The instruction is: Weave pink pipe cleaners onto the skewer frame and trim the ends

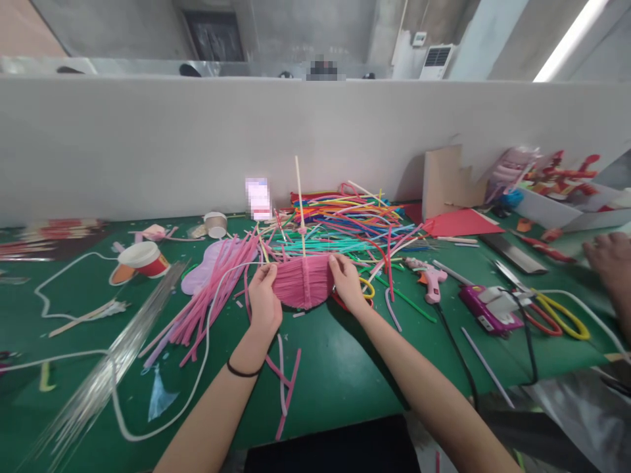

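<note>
A pink fan-shaped piece (303, 281) made of packed pipe cleaners lies on the green table (345, 368), with a thin wooden stick (299, 197) rising from its middle. My left hand (263, 299) pinches its left edge with closed fingers. My right hand (346, 282) grips its right edge the same way. A black band circles my left wrist. Loose pink pipe cleaners (207, 295) lie just left of my left hand.
A heap of coloured pipe cleaners (345, 226) sits behind the piece. Right of it lie a pink glue gun (431, 279), a purple tool (486, 309), yellow-handled scissors (562, 315) and another person's hand (611, 259). A red paper cup (145, 259), wire bundle (113, 361) and white cord lie left.
</note>
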A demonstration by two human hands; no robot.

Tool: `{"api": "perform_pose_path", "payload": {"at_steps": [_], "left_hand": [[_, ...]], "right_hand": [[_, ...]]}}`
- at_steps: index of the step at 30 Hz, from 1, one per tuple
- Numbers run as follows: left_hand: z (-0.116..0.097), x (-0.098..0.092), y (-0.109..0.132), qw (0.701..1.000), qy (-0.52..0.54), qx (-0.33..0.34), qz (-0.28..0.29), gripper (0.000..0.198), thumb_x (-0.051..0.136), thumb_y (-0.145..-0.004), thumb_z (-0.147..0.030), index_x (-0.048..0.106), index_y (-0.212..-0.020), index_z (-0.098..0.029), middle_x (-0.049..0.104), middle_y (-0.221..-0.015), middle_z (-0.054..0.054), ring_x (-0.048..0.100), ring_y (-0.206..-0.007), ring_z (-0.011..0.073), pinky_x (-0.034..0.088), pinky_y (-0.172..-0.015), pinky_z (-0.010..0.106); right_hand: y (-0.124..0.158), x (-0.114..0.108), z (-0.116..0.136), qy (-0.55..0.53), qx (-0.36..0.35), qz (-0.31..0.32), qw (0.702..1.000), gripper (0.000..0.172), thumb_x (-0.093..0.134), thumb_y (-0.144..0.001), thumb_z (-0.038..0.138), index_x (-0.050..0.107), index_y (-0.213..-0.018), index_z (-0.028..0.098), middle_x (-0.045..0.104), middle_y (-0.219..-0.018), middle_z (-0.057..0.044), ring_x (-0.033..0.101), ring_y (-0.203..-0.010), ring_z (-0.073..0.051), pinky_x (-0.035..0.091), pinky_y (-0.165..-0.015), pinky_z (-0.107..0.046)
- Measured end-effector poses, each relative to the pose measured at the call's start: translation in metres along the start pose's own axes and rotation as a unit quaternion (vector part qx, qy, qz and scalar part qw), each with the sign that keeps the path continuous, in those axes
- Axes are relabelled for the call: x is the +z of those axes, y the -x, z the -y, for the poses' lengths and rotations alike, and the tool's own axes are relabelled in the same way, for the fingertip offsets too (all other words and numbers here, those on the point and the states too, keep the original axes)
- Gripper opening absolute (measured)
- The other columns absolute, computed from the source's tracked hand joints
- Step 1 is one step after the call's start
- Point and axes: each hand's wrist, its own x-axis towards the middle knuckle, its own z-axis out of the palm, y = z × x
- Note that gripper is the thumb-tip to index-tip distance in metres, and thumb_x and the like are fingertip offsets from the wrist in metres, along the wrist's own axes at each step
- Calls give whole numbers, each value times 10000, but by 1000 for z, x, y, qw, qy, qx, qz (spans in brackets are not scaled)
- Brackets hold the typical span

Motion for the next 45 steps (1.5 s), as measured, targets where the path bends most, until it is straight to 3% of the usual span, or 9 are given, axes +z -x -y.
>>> {"api": "perform_pose_path", "payload": {"at_steps": [6, 12, 20, 32, 41, 45], "left_hand": [[0, -1, -5, 998, -58, -9, 38, 283, 760, -685, -359, 663, -890, -188, 674, -879, 1, 629, -843, 149, 460, -803, 274], [-2, -2, -4, 979, -115, -109, 129, 275, 856, -562, -312, 700, -723, -152, 700, -719, 20, 639, -652, 154, 478, -665, 275], [-1, 3, 3, 977, -78, -146, 133, 354, 876, -549, -248, 737, -860, -151, 742, -775, 41, 672, -683, 162, 511, -696, 296], [5, 2, 1, 983, -66, -137, 100, 344, 862, -559, -262, 733, -858, -151, 742, -795, 47, 684, -741, 187, 515, -755, 326], [3, 1, 0, 982, -72, -129, 114, 336, 862, -547, -263, 722, -831, -150, 732, -784, 40, 677, -720, 176, 508, -744, 316], [2, 0, -2, 982, -91, -92, 137, 398, 819, -606, -292, 699, -966, -172, 727, -939, 61, 681, -788, 185, 510, -752, 313]], "right_hand": [[2, 4, 2, -117, 36, 6, 993, 323, 588, -829, 462, 700, -987, 204, 722, -933, -45, 634, -862, -213, 485, -766, -324], [7, 9, 2, -177, 83, -1, 981, 296, 628, -796, 482, 688, -850, 197, 703, -803, -17, 616, -730, -178, 471, -705, -295], [9, 13, -2, -210, 101, -36, 972, 293, 638, -787, 457, 670, -838, 171, 684, -779, -17, 587, -705, -155, 459, -684, -277], [9, 15, -8, -131, 81, -70, 986, 318, 602, -798, 492, 638, -803, 176, 639, -743, -11, 549, -681, -156, 445, -649, -276], [8, 12, -4, -186, 121, -5, 975, 325, 643, -764, 504, 645, -752, 180, 623, -679, 17, 509, -603, -132, 401, -590, -253], [8, 12, -5, -206, 96, -32, 973, 302, 651, -766, 486, 622, -753, 186, 602, -688, 30, 497, -623, -123, 402, -614, -243]]}}
